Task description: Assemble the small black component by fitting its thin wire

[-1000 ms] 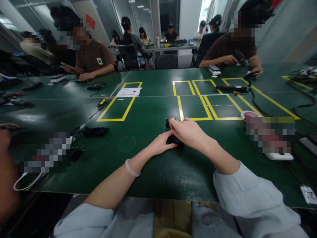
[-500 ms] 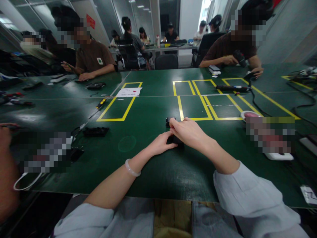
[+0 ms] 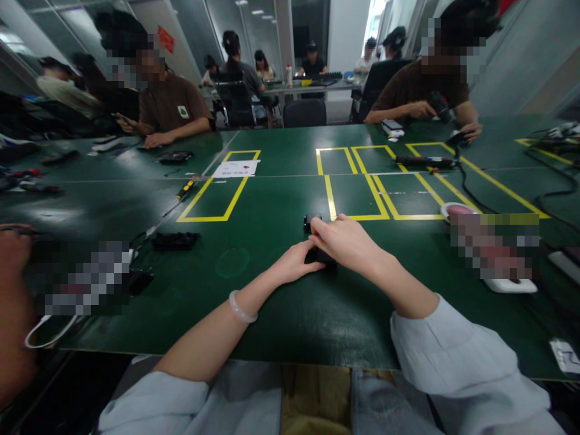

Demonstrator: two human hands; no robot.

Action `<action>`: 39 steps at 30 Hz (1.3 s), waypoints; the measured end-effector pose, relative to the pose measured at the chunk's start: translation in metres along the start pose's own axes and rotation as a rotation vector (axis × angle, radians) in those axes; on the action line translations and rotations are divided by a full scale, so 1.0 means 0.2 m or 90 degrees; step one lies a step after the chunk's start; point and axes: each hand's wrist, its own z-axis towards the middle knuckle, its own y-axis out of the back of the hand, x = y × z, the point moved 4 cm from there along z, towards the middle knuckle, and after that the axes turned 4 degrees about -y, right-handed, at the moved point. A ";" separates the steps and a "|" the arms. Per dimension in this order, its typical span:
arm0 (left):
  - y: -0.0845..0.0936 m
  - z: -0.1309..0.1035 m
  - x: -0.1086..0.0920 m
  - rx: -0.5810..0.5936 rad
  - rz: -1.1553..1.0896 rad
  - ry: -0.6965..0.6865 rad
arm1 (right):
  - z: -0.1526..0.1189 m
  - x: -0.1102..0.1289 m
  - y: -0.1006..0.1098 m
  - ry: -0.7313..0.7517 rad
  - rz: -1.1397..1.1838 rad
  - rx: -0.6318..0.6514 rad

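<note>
Both my hands meet over a small black part on the green table. My left hand grips it from the left, the thumb at its near side and the fingers behind. Over its top lies my right hand, fingers bent and pressed together near my left fingertips. What the right fingers pinch, if anything, is hidden under them. A black, pronged edge shows just beyond my right fingers; whether it belongs to the same part I cannot tell.
Left of my hands lie a black tray-like piece and a yellow-black screwdriver. A white-edged device is at right, and a black electric screwdriver with a cable farther back. Yellow tape marks the table. Co-workers sit opposite; another person's arm is at left.
My hands hold almost the same pose over the black part, with only a slight shift of the fingers. The co-worker at far left has moved a hand slightly.
</note>
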 end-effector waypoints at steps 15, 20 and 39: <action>0.00 0.00 0.00 0.000 -0.009 0.006 | 0.00 0.00 0.00 0.003 0.008 -0.004; 0.01 0.00 -0.01 -0.001 -0.025 0.004 | 0.00 0.00 0.00 0.003 0.026 -0.001; 0.00 0.00 0.01 -0.003 -0.010 0.006 | -0.01 0.00 0.02 0.011 0.038 0.012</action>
